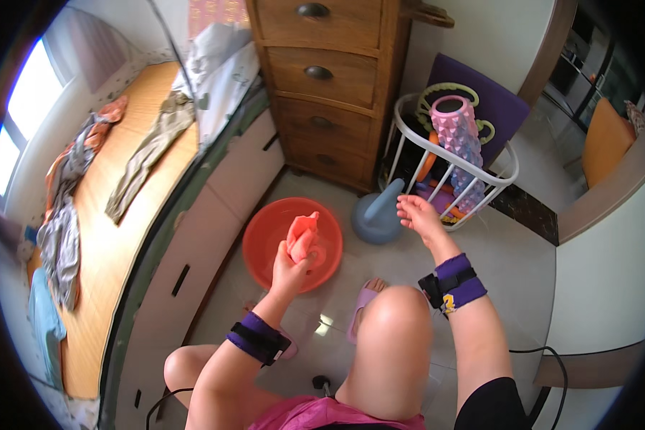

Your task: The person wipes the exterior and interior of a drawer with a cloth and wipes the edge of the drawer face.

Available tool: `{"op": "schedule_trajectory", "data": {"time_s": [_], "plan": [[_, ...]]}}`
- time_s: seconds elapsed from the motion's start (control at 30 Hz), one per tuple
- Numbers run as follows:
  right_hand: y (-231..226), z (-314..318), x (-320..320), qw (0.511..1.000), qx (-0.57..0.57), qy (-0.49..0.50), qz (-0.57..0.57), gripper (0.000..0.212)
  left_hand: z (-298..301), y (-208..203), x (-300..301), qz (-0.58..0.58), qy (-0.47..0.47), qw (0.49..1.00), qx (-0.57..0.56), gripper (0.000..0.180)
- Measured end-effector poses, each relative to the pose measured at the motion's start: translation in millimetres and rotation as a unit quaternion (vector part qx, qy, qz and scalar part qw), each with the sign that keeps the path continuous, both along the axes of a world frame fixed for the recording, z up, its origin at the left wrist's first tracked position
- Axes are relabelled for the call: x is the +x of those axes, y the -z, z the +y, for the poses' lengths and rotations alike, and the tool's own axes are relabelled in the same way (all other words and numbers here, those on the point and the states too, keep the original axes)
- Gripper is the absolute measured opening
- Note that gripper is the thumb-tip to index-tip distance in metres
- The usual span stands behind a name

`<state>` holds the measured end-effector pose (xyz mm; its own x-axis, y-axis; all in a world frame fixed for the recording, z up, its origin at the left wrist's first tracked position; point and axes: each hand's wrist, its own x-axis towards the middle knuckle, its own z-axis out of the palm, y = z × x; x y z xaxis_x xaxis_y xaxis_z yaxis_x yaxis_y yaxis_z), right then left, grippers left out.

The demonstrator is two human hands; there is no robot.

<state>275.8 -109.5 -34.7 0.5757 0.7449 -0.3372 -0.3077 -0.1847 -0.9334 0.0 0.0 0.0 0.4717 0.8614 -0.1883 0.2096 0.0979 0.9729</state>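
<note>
My left hand (pixel 289 271) is closed around a bunched coral-coloured cloth (pixel 303 236), whose upper end sticks up out of the grip. Both are over the round orange basin (pixel 256 247) on the floor. To the right, my right hand (pixel 418 214) is raised with its fingers loosely bent and parted, holding nothing that I can see. Behind its fingertips, a blue-grey rounded object with a stubby upright handle (pixel 378 222) stands on the floor; its kind is unclear.
A white-railed basket (pixel 509 168) holds a pink-and-blue foam roller (pixel 459 129) and other things. Behind the basin stands a wooden chest of drawers (pixel 322 107). At left, clothes (pixel 150 154) lie on a bed mat (pixel 97 236). A cable (pixel 559 358) hangs at lower right.
</note>
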Motion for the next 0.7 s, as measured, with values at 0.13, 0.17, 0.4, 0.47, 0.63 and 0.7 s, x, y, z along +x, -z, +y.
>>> {"op": "schedule_trajectory", "data": {"time_s": [0.13, 0.17, 0.4, 0.47, 0.63, 0.7], "plan": [[12, -50, -25, 0.995, -0.061, 0.064, 0.054, 0.035, -32, 25, 9, 0.071, 0.070, 0.994, 0.047, 0.041], [10, -56, -26, 0.993, -0.069, 0.073, 0.058, 0.037, -41, 28, 15, 0.068, 0.079, 0.994, 0.040, 0.042], [32, -119, -13, 0.973, -0.101, 0.156, 0.135, 0.046, -102, 70, 73, 0.017, 0.137, 0.990, -0.032, 0.050], [38, -69, 25, 0.963, -0.085, 0.196, 0.162, 0.042, -84, 59, 107, -0.004, 0.169, 0.985, -0.012, 0.053], [80, 25, 70, 0.929, 0.002, 0.235, 0.287, 0.041, -12, 113, 189, 0.011, 0.179, 0.982, 0.060, 0.046], [93, 75, 107, 0.920, 0.073, 0.214, 0.319, 0.036, 3, 133, 209, 0.016, 0.183, 0.978, 0.103, 0.043]]}}
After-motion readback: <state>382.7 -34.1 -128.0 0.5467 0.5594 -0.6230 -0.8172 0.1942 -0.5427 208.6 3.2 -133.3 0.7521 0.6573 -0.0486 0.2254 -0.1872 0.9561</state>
